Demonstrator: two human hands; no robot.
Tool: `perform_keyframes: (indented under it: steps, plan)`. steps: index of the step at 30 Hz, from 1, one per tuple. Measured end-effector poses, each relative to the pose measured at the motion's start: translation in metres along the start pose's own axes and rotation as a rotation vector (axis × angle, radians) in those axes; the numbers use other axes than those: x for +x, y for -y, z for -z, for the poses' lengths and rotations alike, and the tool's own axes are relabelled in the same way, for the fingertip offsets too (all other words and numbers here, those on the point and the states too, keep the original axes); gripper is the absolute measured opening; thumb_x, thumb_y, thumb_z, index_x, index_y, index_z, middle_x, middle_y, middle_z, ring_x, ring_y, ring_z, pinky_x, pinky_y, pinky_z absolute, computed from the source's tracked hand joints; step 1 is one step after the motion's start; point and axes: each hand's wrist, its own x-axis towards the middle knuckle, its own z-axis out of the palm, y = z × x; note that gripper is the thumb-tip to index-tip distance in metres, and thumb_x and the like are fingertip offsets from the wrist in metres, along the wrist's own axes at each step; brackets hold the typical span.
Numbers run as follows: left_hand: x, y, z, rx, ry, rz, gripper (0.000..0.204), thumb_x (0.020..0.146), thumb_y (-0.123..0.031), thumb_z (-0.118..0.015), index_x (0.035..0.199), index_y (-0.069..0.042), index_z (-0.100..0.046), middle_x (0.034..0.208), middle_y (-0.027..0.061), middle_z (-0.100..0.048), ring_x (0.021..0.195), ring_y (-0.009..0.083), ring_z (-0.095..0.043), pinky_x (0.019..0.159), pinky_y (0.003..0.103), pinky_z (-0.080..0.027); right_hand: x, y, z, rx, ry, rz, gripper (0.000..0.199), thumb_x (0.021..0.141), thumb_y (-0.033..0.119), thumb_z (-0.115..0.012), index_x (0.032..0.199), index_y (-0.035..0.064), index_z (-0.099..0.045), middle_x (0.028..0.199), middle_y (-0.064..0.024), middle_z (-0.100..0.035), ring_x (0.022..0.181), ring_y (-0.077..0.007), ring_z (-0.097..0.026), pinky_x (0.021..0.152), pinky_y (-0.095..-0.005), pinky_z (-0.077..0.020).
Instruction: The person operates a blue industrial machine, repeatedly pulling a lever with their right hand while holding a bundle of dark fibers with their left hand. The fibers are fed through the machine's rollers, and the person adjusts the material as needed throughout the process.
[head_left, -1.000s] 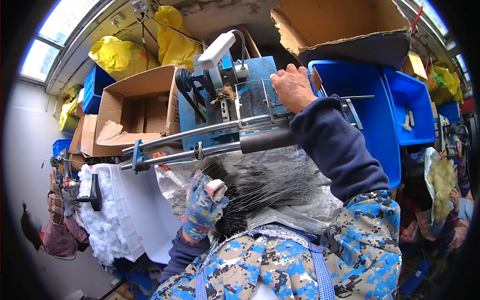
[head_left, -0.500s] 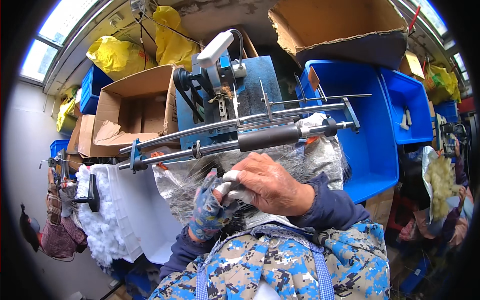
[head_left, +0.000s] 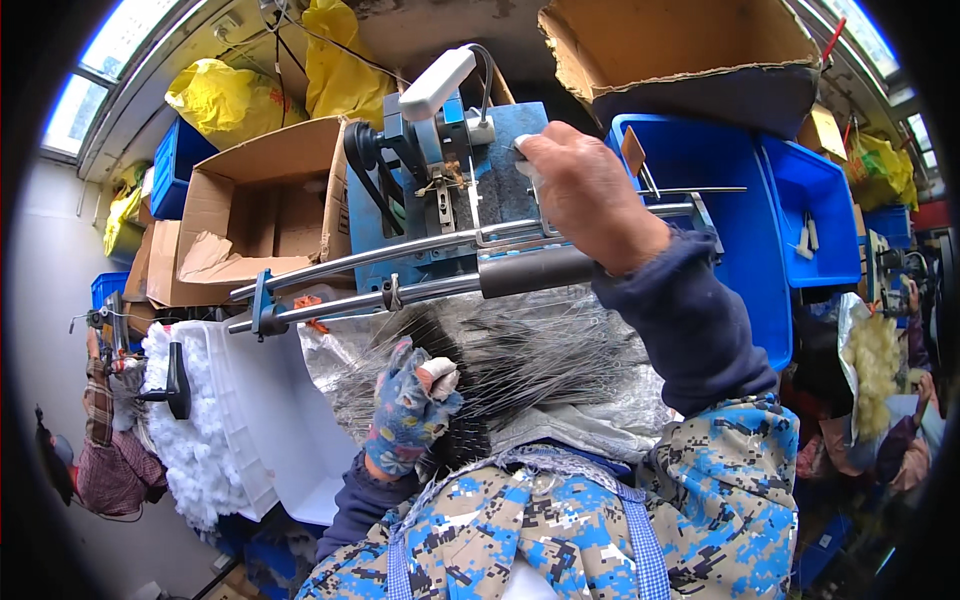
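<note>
My left hand (head_left: 412, 405), in a worn floral fingerless glove with tape on a fingertip, is over my lap with its fingers curled; what they hold, if anything, is hidden. Beside it is dark, bristly material (head_left: 432, 335). To its right, a heap of thin metal wires (head_left: 545, 350) lies on a silvery sheet (head_left: 640, 385). My right hand (head_left: 590, 195), a fingertip taped white, reaches over the blue bench machine (head_left: 505, 165). Its fingers are bent together above the metal rails, and I cannot make out what is in them. Below that wrist runs a dark padded roller (head_left: 535, 272).
An open cardboard box (head_left: 260, 215) stands left of the machine, and blue tubs (head_left: 745, 290) to its right. A white bin (head_left: 290, 420) and white fluffy fibre (head_left: 195, 440) with a black hair dryer (head_left: 177, 385) are at left. Other people sit at both sides.
My right hand has left my left hand and moved up and right, over the machine. My left hand stays above the lap, and more of the wire heap now shows.
</note>
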Motion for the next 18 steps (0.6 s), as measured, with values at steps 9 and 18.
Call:
perform_keyframes:
  steps: [9, 18]
  plan:
    - [-0.003, 0.009, -0.002, 0.104, 0.024, -0.014, 0.03, 0.065, 0.005, -0.066, 0.091, -0.008, -0.06, 0.07, 0.0077, -0.059, 0.061, 0.0258, -0.058, 0.056, 0.034, -0.045, 0.024, -0.025, -0.075, -0.358, 0.214, -0.061, 0.014, 0.077, 0.011, -0.053, 0.086, 0.0082, -0.063, 0.094, -0.0118, -0.058, 0.095, -0.0278, -0.052, 0.077, -0.0419, -0.0404]
    - [0.007, 0.001, -0.008, 0.094, 0.026, -0.04, 0.028, 0.065, 0.005, -0.067, 0.088, -0.008, -0.062, 0.066, 0.0075, -0.056, 0.059, 0.0258, -0.057, 0.053, 0.034, -0.044, 0.021, -0.029, -0.082, -0.361, 0.161, -0.045, 0.013, 0.077, 0.009, -0.053, 0.085, 0.0085, -0.062, 0.089, -0.0089, -0.061, 0.092, -0.0277, -0.055, 0.075, -0.0415, -0.041]
